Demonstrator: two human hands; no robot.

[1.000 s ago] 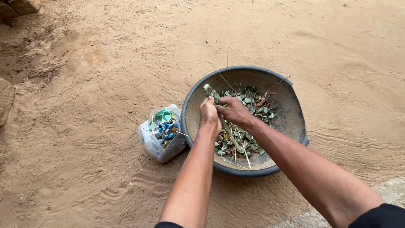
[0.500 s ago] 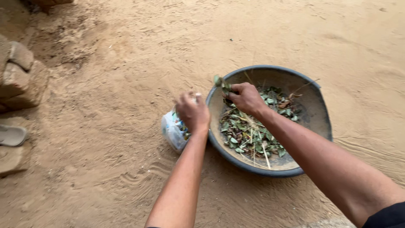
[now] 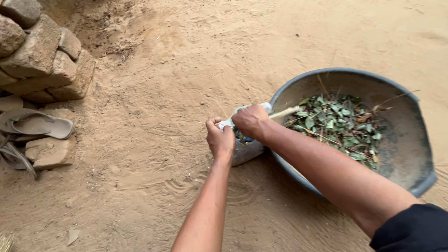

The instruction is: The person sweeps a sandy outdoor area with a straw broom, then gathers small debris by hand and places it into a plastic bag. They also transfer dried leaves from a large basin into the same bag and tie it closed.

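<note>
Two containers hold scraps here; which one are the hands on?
The small white plastic bag beside the basin: both hands grip its mouth. The big grey basin of leaves sits untouched.

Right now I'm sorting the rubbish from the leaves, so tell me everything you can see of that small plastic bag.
The small plastic bag looks thin, whitish and translucent, crumpled, with green and blue scraps showing inside. It sits on the sandy ground, pressed against the outer wall of the grey basin. The left hand pinches its rim; the right hand, holding a pale stick, covers its mouth.

Soft even daylight, faint shadows, no glare; sharp centre, slight wide-angle edge distortion.
</note>
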